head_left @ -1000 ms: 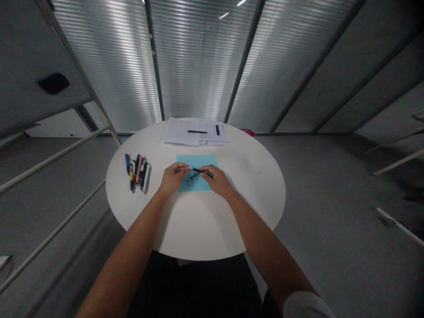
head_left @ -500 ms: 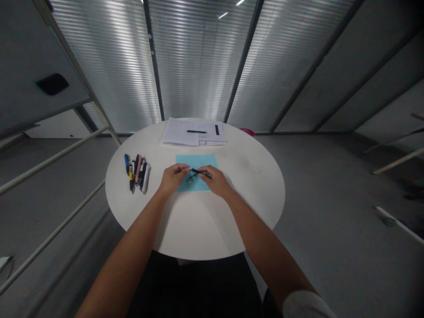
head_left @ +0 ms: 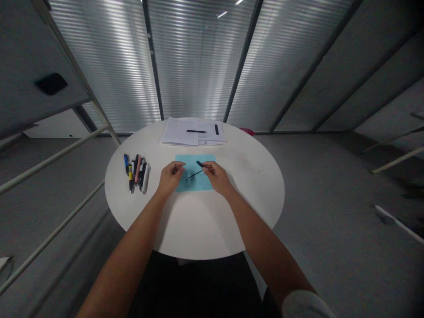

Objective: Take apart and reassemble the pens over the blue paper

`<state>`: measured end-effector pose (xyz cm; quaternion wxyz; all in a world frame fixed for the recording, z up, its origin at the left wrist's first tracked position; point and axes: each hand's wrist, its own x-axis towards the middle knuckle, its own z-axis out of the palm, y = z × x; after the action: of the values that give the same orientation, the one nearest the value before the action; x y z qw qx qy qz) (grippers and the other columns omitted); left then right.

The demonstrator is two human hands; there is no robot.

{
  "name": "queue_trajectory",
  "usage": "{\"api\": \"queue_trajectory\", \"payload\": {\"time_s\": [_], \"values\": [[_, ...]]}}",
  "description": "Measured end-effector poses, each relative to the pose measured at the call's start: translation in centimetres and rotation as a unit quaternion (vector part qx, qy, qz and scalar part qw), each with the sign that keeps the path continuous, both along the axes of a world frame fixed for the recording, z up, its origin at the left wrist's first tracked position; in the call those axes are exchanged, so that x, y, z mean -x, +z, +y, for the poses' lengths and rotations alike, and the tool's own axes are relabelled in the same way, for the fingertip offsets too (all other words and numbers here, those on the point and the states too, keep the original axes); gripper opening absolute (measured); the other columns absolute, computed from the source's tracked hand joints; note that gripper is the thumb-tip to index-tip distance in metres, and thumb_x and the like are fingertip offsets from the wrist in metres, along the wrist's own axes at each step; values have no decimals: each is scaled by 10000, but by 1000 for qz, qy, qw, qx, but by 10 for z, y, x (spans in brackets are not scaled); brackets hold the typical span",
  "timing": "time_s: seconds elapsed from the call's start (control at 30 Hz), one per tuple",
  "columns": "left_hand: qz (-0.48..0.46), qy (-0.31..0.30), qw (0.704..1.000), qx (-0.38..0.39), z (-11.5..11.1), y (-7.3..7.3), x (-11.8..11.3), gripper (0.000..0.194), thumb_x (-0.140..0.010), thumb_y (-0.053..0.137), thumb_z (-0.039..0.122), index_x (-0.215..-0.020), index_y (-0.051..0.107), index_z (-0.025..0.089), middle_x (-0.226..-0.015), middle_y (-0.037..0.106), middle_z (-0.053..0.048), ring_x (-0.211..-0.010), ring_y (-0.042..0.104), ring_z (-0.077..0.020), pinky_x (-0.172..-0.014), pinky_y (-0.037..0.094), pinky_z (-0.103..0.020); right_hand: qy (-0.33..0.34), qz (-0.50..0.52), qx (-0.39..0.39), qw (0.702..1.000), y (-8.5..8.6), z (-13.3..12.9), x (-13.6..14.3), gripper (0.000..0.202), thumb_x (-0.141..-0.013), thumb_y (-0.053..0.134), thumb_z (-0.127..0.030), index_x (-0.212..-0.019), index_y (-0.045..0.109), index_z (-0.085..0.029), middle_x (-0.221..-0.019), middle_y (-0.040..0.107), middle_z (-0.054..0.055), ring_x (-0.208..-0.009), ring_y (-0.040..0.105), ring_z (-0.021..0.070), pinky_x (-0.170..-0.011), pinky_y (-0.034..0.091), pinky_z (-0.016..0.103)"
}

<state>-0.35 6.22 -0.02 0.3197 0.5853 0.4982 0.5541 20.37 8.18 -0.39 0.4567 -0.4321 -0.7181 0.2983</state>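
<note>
A blue sheet [head_left: 198, 158] lies on the round white table [head_left: 205, 221]. My right hand [head_left: 214, 175] is over the sheet's right edge, its fingers closed on a dark pen part [head_left: 199, 164] that points up and to the left. On the sheet between the hands lies a thin dark stick [head_left: 194, 175], slanted, with small dark bits [head_left: 189, 179] near its lower left end, too small to make out. My left hand [head_left: 172, 175] is at the sheet's left edge with fingers curled; whether something small is between the fingertips cannot be made out.
Several pens and markers [head_left: 138, 172] lie together at the table's left. White papers [head_left: 180, 132] are at the far edge, with a black pen [head_left: 196, 131] on top. A metal frame [head_left: 56, 148] stands left of the table.
My hands have moved apart. The dark pen part, earlier between both hands, is now held by my right hand alone. My left hand has drawn back slightly to the left.
</note>
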Motion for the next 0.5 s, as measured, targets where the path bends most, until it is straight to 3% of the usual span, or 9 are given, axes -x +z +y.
{"api": "queue_trajectory", "payload": {"time_s": [0.1,0.2,0.5], "values": [[69,72,995,-5,4,-4,7,243,-771,545,231,-968,678,178,-806,650,-14,-639,529,-125,-639,431,-268,-65,0,-10,998,-3,7,-6,238,-879,528,-349,-1051,612,-208,-990,679,45,-866,627,168,-822,490,325],[137,106,985,-10,5,-8,11,269,-753,520,182,-969,680,175,-848,642,-27,-666,530,-134,-683,447,-281,-147,-57,-9,987,-5,12,-15,232,-859,541,-292,-1068,604,-214,-998,676,50,-855,623,174,-821,493,336],[264,50,963,-27,10,-20,14,259,-742,516,147,-920,700,186,-871,618,-45,-727,553,-163,-764,466,-309,-246,-286,60,924,3,7,-24,252,-830,555,-189,-1055,651,-248,-1057,684,53,-1015,597,226,-877,425,368]]}}
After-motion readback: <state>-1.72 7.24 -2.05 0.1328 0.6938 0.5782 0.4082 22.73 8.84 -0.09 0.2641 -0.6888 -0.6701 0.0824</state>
